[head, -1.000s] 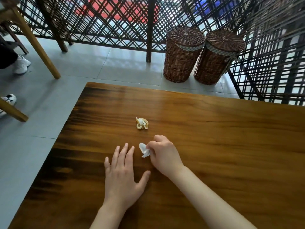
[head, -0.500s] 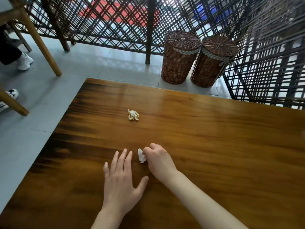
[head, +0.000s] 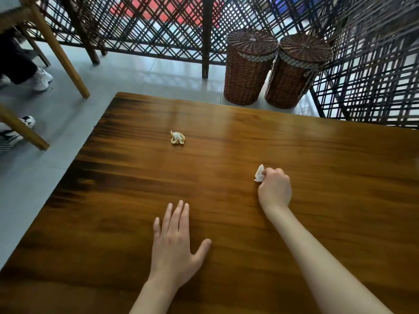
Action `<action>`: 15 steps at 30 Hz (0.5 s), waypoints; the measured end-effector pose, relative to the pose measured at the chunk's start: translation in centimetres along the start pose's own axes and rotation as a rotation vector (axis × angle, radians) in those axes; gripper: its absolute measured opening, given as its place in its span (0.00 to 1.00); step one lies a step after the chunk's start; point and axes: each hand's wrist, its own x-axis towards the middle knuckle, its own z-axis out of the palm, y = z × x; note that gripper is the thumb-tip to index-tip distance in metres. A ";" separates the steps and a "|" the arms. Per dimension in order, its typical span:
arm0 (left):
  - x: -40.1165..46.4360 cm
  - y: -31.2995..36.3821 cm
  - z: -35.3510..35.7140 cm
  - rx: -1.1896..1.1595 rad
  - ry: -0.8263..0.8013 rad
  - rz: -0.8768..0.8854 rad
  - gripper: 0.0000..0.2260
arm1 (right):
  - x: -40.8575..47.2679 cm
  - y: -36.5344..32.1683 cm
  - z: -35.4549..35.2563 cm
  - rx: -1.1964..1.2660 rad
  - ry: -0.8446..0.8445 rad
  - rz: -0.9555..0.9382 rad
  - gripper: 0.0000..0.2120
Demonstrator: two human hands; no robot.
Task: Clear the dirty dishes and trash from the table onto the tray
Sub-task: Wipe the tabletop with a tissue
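1. head view: right hand [head: 275, 191] at right-center of frame, fingers curled, pinching a small white crumpled tissue [head: 259, 173] w/ fingertips; the wad sticks out at the hand's upper-left side, over the table [head: 340, 168]. can't tell if it touches the wood.
2. left hand [head: 173, 244] at lower center, flat on the wood, palm down, fingers straight & close together, thumb spread to the right; holds nothing.
3. yellowish crumpled wrapper [head: 177, 138] lies alone on the table, upper center-left, well apart from both hands.
4. tray not in frame.
5. bg: two lidded wicker baskets [head: 248, 71] side by side on the grey floor past the table's far edge, upper right; dark lattice screen [head: 158, 26] across the top.
6. upper left: wooden chair legs [head: 61, 53], a person's white shoe [head: 40, 79].
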 end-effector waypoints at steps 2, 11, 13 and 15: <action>-0.3 0.0 0.3 0.006 -0.012 -0.006 0.42 | -0.5 -0.7 0.6 0.021 -0.019 -0.019 0.12; -0.5 0.0 1.0 0.063 -0.009 -0.006 0.41 | -6.5 -5.0 2.9 0.129 -0.161 -0.388 0.09; -0.5 0.0 1.1 0.075 -0.004 -0.006 0.41 | -7.2 -4.7 2.7 0.143 -0.182 -0.434 0.08; -0.5 0.0 1.2 0.067 -0.005 -0.007 0.41 | -7.6 -4.3 2.4 0.136 -0.228 -0.492 0.08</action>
